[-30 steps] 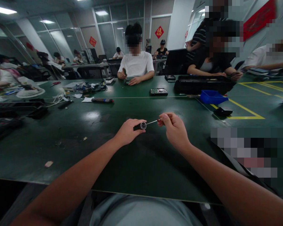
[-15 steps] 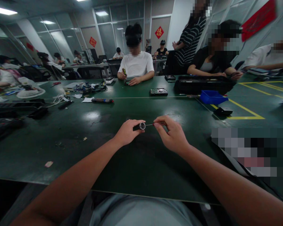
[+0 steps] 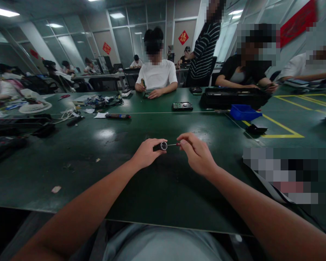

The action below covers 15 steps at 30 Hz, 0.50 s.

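Observation:
Above the green table, my left hand (image 3: pixel 146 154) is closed around a black cylindrical piece (image 3: pixel 163 145) with a bright silver ring at its open end, which faces me. Most of that piece is hidden inside the hand. My right hand (image 3: pixel 199 154) pinches a small screwdriver (image 3: pixel 176 144) by its red handle, the fingers bent round it. Its thin metal shaft points left and meets the ringed end of the cylinder; whether the tip is inside or only touching, I cannot tell.
Across the green table (image 3: pixel 141 188), a person in a white shirt (image 3: pixel 159 74) works with a tool. Between us lie a hard drive (image 3: pixel 182 106) and a dark pen-like driver (image 3: pixel 117 116). To the right are a blue bin (image 3: pixel 245 112) and a long black case (image 3: pixel 233 97); cables (image 3: pixel 99 101) clutter the left.
My right fingers have shifted slightly right along the screwdriver, so more of its red handle shows. My left hand stays put. A standing person in stripes has turned and moved left.

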{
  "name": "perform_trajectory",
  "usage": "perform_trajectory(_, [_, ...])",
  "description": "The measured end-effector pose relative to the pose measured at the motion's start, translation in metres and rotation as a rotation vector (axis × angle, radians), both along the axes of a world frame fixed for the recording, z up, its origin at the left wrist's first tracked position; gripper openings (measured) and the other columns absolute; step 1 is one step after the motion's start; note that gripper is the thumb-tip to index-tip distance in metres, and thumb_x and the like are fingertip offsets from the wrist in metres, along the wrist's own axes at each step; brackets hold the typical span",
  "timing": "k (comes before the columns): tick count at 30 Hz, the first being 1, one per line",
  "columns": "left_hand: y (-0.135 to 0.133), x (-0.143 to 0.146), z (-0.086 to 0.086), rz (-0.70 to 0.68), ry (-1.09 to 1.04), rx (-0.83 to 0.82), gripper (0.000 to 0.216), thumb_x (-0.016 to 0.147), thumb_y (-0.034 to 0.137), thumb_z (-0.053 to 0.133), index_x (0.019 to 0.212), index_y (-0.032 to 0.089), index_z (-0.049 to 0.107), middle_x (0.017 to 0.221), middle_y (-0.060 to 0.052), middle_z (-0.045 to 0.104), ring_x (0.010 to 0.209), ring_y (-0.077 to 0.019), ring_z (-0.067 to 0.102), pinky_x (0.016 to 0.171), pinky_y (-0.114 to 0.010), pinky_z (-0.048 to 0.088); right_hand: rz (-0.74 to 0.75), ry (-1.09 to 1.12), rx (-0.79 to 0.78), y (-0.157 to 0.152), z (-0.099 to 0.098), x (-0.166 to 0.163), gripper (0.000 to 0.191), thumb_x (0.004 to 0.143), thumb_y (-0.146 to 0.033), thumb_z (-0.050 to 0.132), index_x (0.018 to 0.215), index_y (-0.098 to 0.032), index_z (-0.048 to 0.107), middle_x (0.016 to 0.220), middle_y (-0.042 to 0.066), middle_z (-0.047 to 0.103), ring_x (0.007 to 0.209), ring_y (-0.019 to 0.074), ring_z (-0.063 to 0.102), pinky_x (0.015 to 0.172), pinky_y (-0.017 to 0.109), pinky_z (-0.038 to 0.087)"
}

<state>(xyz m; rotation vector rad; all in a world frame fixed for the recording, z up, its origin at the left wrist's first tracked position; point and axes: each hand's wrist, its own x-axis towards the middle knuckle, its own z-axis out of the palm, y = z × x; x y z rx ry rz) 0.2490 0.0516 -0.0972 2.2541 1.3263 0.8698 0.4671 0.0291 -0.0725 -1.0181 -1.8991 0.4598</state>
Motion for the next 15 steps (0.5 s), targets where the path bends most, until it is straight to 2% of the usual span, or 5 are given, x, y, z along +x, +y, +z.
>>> perform_trajectory(2, [0.001,-0.001,0.0,0.001,0.004,-0.001,0.037,0.086,0.029,0.071,0.123,0.027,0.066,0.122,-0.004,0.068,0.112,-0.0237,0.062,0.102,-0.043,0.044,0.018,-0.022,-0.002,0.0,-0.001,0.0,0.027,0.1,-0.035,0.04,0.091,-0.023,0.062,0.072,0.001,0.062,0.067,0.0175,0.061,0.064,0.032,0.042])
perform_trajectory(4, [0.002,-0.001,-0.001,-0.003,0.003,-0.005,0.038,0.086,0.03,0.072,0.123,0.027,0.066,0.122,-0.004,0.068,0.112,-0.0239,0.062,0.102,-0.043,0.045,-0.006,0.003,-0.009,0.0,-0.002,-0.001,0.024,0.1,-0.035,0.041,0.093,-0.024,0.061,0.076,0.002,0.065,0.071,0.0184,0.063,0.067,0.033,0.044])
perform_trajectory(7, [0.003,-0.001,-0.002,0.007,-0.012,-0.008,0.04,0.085,0.029,0.073,0.125,0.026,0.065,0.123,-0.004,0.068,0.113,-0.0239,0.062,0.102,-0.043,0.045,-0.048,0.17,-0.093,0.001,-0.004,-0.004,0.014,0.095,-0.034,0.051,0.101,-0.023,0.059,0.086,0.004,0.069,0.081,0.0203,0.068,0.073,0.035,0.049])
perform_trajectory(12, [0.002,-0.002,-0.001,-0.004,-0.029,0.02,0.041,0.086,0.027,0.072,0.125,0.026,0.064,0.123,-0.005,0.068,0.113,-0.0228,0.062,0.103,-0.042,0.045,-0.005,0.439,-0.26,0.011,-0.01,-0.006,0.023,0.092,-0.043,0.055,0.093,-0.022,0.063,0.082,0.004,0.068,0.078,0.0186,0.066,0.077,0.037,0.053])
perform_trajectory(15, [0.003,-0.003,0.002,-0.059,0.044,0.099,0.037,0.089,0.027,0.068,0.126,0.028,0.063,0.127,-0.004,0.066,0.12,-0.0224,0.058,0.114,-0.05,0.033,0.026,0.636,-0.333,0.021,-0.015,-0.004,0.03,0.092,-0.05,0.053,0.09,-0.022,0.064,0.083,0.004,0.065,0.076,0.0171,0.064,0.077,0.037,0.054])
